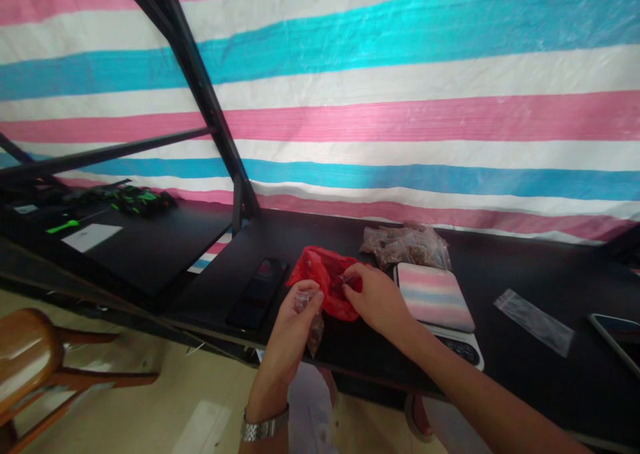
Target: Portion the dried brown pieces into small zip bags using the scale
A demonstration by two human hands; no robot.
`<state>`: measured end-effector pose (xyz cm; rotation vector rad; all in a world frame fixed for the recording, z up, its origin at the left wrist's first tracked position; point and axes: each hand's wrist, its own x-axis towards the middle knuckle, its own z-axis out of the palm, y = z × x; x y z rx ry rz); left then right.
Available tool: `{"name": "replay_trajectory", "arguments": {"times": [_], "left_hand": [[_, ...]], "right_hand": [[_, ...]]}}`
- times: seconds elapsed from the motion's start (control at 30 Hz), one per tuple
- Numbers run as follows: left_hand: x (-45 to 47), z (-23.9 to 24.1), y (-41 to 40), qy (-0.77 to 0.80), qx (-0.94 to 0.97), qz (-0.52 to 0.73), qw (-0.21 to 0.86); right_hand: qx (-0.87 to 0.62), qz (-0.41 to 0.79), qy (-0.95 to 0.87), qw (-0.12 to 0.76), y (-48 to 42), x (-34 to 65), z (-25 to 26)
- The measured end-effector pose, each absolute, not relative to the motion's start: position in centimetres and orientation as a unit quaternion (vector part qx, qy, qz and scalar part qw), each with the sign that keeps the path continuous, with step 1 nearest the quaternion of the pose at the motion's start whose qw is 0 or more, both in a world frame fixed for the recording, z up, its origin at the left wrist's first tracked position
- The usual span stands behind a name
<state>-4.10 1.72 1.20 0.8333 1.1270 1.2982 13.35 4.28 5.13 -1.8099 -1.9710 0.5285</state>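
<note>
My left hand [295, 317] is closed on a small clear zip bag [315, 334] that hangs below the fingers with brown bits inside. Beside it, a crumpled red plastic bag [320, 261] lies open on the black table [310, 224]. My right hand [373, 297] reaches into the mouth of the red bag, thumb and fingers pinched together. Something small and dark shows at those fingertips, but I cannot make out what it is. Just right of that hand is a white digital scale [435, 297], its platform reflecting the striped sheet; my forearm crosses its front edge.
Several filled zip bags [410, 246] are piled behind the scale. A flat clear bag [535, 322] lies to its right, near a phone [620, 337]. Another dark phone [257, 294] sits left of the red bag. A black frame post [200, 87] and a wooden stool [30, 354] stand leftward.
</note>
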Motion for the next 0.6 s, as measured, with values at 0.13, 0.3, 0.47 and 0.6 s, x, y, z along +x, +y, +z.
{"name": "replay_trajectory", "arguments": {"times": [0.13,0.3,0.47,0.6], "left_hand": [[-4.0,1.5,1.7,0.474,0.347,0.562,0.582],[-3.5,2.2,1.7,0.46,0.314,0.58,0.595],[-3.3,2.6,1.8,0.455,0.279,0.603,0.593],[-3.6,2.7,1.8,0.452,0.275,0.611,0.589]], "right_hand": [[-0.644,0.196,-0.708,0.214,4.5,12.9,5.0],[-0.63,0.234,-0.702,0.235,4.7,12.5,4.7],[-0.622,0.291,-0.673,0.275,5.0,12.7,4.5],[-0.62,0.338,-0.638,0.307,5.7,13.3,4.4]]}}
